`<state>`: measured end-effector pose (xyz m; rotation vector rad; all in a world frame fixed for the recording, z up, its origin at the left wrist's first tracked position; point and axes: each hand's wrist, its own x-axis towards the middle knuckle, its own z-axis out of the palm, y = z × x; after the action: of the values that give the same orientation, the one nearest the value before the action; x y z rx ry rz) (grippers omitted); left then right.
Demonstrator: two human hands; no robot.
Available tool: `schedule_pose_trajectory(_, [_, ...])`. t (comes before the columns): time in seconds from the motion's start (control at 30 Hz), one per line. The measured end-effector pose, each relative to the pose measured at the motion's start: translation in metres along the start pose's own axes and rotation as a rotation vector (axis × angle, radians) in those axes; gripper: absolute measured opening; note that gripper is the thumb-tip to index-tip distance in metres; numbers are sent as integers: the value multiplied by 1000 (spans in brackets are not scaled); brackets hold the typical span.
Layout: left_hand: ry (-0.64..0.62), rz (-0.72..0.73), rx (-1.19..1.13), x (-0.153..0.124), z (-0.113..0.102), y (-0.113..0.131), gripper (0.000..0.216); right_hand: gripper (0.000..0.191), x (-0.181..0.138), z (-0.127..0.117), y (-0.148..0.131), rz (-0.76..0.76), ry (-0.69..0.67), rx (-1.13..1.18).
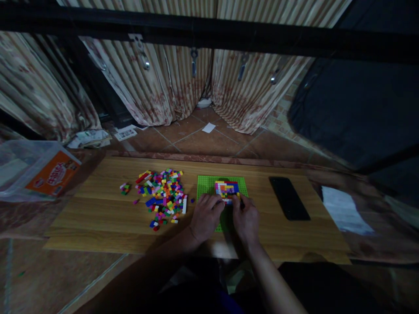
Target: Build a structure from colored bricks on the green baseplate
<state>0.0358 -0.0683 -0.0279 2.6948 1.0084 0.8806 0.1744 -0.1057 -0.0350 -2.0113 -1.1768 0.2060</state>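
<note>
A green studded baseplate (204,183) lies on the wooden board, bearing a low build of coloured toy bricks (228,187) in red, white, yellow, blue and purple. My left hand (205,216) is over the plate's near left part, fingers curled together, tips at the build's near left edge. Opposite it, my right hand (246,220) has its fingers bent in at the near right edge of the build. What either hand pinches is too small and dark to tell. To the left spreads a heap of loose toy bricks (165,192) in mixed colours.
A black phone-like slab (289,198) rests on the wooden board (108,218) at right. White paper (346,209) is past the board's right end. A clear plastic tub (19,174) with an orange label stands at far left. Striped curtains (176,83) hang behind.
</note>
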Motion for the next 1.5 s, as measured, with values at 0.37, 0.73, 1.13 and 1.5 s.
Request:
schedule_pose_trajectory(0.37, [-84,-95,74,-11,-10,6,23,66,-8,3,5,-33,22,-30])
schedule_pose_trajectory(0.73, [166,-276,21,-96,-67,-32,22,69,-17,2,11,-89,64,-39])
schedule_pose_trajectory(1.13, [55,-630,231,-141,-93,-49,15,67,-19,3,13,-106,78,-73])
schedule_pose_trajectory(1.5, [77,-532,99,-122,-90,-42,12,63,-18,6,12,-79,83,-35])
